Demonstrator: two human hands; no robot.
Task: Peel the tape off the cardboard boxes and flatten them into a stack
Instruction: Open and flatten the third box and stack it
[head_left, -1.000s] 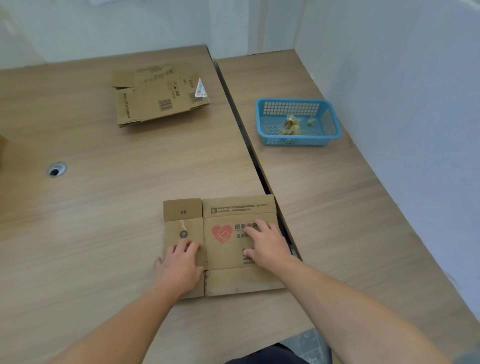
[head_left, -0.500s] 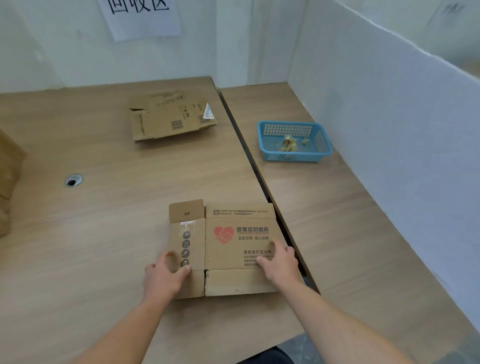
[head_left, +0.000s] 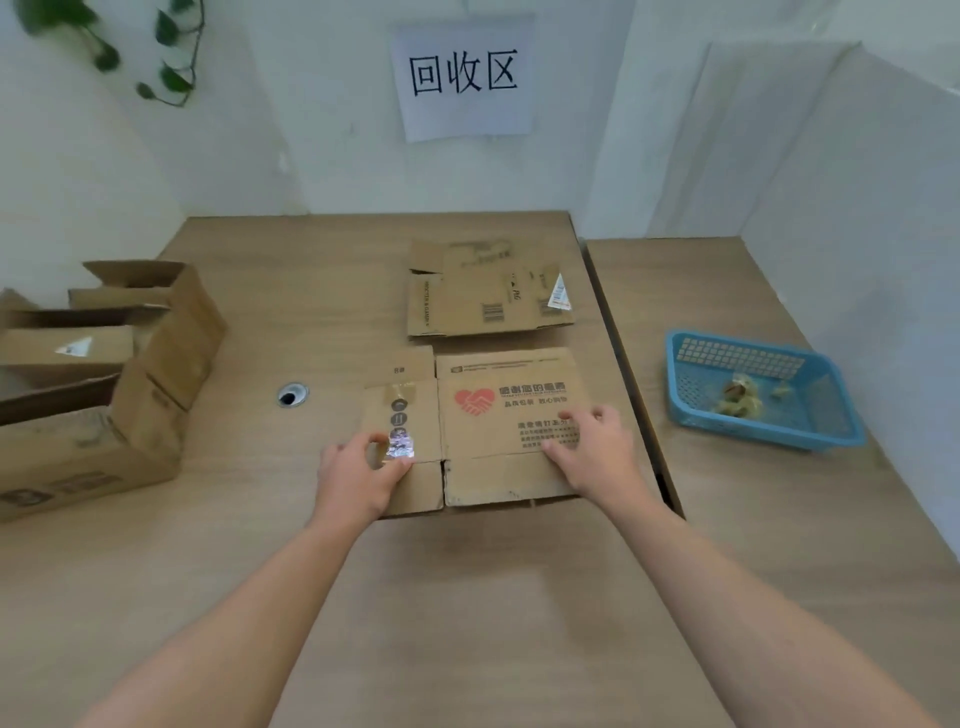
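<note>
Heart-printed box, flattened, lies at centre of the table. Left hand pinches its left edge; right hand presses on it, fingers spread. First flattened box lies at 12 o'clock. Unflattened boxes at 9 o'clock remain outstanding.

A flattened heart-print box lies near the right edge of a wooden bench, a second flattened box just beyond it. Open boxes crowd the bench's left side, near a cable hole. A blue basket sits on the adjoining bench.
</note>
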